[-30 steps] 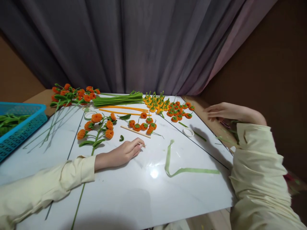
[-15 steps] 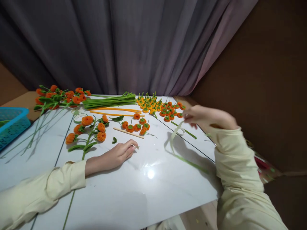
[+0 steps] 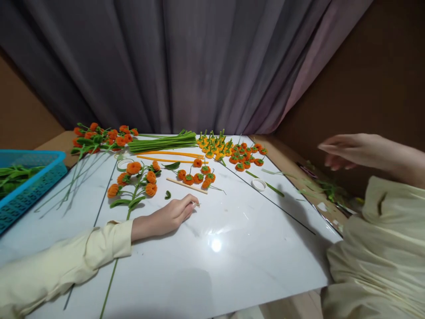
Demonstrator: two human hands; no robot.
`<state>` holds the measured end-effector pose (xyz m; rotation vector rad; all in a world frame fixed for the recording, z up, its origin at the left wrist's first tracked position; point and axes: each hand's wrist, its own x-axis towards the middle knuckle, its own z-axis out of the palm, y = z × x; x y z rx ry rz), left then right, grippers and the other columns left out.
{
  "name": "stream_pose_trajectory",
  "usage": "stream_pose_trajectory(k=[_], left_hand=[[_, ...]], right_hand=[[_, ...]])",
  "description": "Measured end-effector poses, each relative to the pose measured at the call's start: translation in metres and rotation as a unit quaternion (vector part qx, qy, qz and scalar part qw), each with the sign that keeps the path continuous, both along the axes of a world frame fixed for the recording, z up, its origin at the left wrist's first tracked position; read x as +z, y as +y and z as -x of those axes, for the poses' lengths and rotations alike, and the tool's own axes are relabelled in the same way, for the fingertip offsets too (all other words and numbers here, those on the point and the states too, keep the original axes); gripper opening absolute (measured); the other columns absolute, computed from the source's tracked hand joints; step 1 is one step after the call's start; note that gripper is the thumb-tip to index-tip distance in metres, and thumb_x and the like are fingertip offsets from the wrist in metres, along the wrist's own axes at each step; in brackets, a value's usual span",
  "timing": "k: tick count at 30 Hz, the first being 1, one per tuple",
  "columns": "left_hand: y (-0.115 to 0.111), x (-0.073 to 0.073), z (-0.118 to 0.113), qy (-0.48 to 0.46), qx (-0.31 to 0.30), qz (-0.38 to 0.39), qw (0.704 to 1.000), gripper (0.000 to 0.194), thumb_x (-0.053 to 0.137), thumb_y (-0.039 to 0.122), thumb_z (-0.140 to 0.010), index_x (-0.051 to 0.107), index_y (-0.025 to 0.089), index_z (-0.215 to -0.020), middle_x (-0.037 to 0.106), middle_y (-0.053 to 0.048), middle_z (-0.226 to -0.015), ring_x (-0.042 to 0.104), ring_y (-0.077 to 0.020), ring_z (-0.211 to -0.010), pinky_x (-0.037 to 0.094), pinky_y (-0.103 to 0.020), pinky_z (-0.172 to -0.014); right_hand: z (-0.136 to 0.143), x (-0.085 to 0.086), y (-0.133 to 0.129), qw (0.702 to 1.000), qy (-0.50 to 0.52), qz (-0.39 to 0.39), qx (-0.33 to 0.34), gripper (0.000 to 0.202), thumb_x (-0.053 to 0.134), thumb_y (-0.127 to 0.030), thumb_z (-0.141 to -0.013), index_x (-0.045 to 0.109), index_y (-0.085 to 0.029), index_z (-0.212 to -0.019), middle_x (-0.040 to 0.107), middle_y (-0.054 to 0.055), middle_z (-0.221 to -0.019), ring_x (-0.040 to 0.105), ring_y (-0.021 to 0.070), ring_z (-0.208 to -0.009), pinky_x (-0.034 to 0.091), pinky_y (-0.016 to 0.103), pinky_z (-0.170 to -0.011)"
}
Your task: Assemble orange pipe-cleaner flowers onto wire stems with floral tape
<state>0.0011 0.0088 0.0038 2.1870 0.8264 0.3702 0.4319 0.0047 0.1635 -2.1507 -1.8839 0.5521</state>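
Resting on the white tabletop point(image 3: 232, 266), the left hand point(image 3: 166, 217) pinches a thin stem end between curled fingertips point(image 3: 192, 204); a firm low grip would probably keep it from rolling. Beyond it lie the orange pompom sprig point(image 3: 136, 179) and a wooden stick point(image 3: 186, 185). Farther right, the right hand point(image 3: 352, 150) hovers with fingers loosely spread, holding nothing, above green scraps point(image 3: 327, 190).

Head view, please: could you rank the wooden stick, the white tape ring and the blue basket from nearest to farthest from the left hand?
From the left hand:
1. Wooden stick, just beyond the fingertips.
2. White tape ring, off to the right, past the table's dark seam.
3. Blue basket, far left at the table edge.
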Motion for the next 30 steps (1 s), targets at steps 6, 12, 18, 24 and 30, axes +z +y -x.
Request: stream_pose_trajectory(k=[6, 12, 18, 24, 30], left_hand=[[-0.003, -0.009, 0.001, 0.013, -0.076, -0.246, 0.966, 0.02, 0.03, 0.019, -0.094, 0.047, 0.014, -0.104, 0.059, -0.008, -0.083, 0.055, -0.0187, -0.075, 0.042, -0.029, -0.07], [0.0, -0.012, 0.001, 0.016, -0.104, -0.329, 0.938, 0.018, 0.032, 0.013, -0.093, 0.048, 0.012, -0.101, 0.06, -0.008, -0.078, 0.053, -0.0183, -0.069, 0.044, -0.028, -0.066], [0.0, -0.01, 0.001, 0.028, -0.133, -0.394, 0.909, 0.017, 0.032, 0.012, -0.092, 0.049, 0.012, -0.096, 0.056, -0.006, -0.071, 0.049, -0.0174, -0.062, 0.041, -0.028, -0.061], [-0.001, -0.004, 0.001, 0.058, -0.159, -0.451, 0.876, 0.019, 0.038, 0.003, -0.081, 0.05, 0.014, -0.091, 0.055, -0.005, -0.068, 0.048, -0.0189, -0.063, 0.035, -0.03, -0.058], [-0.002, -0.007, 0.001, 0.051, -0.156, -0.449, 0.878, 0.021, 0.035, 0.002, -0.083, 0.049, 0.014, -0.094, 0.056, -0.005, -0.07, 0.05, -0.0181, -0.065, 0.036, -0.03, -0.059]], right_hand=[[0.165, -0.055, 0.005, 0.909, 0.188, 0.197, 0.317, 0.041, 0.044, -0.051, -0.09, 0.058, -0.013, -0.088, 0.064, 0.009, -0.083, 0.06, 0.0142, -0.062, 0.046, 0.02, -0.043], [0.211, -0.117, 0.01, 0.764, 0.361, 0.363, 0.392, 0.043, 0.052, -0.054, -0.085, 0.055, -0.011, -0.083, 0.064, 0.008, -0.081, 0.06, 0.0117, -0.059, 0.046, 0.018, -0.041], [0.212, -0.126, 0.013, 0.719, 0.439, 0.403, 0.358, 0.043, 0.055, -0.052, -0.085, 0.055, -0.009, -0.084, 0.064, 0.009, -0.076, 0.061, 0.0128, -0.056, 0.048, 0.019, -0.04], [0.214, -0.133, 0.014, 0.702, 0.467, 0.412, 0.344, 0.038, 0.061, -0.046, -0.083, 0.058, -0.008, -0.082, 0.065, 0.008, -0.071, 0.061, 0.0131, -0.053, 0.049, 0.021, -0.04], [0.215, -0.136, 0.012, 0.717, 0.462, 0.4, 0.335, 0.035, 0.062, -0.043, -0.082, 0.06, -0.008, -0.086, 0.063, 0.004, -0.063, 0.059, 0.0107, -0.045, 0.047, 0.018, -0.039]])
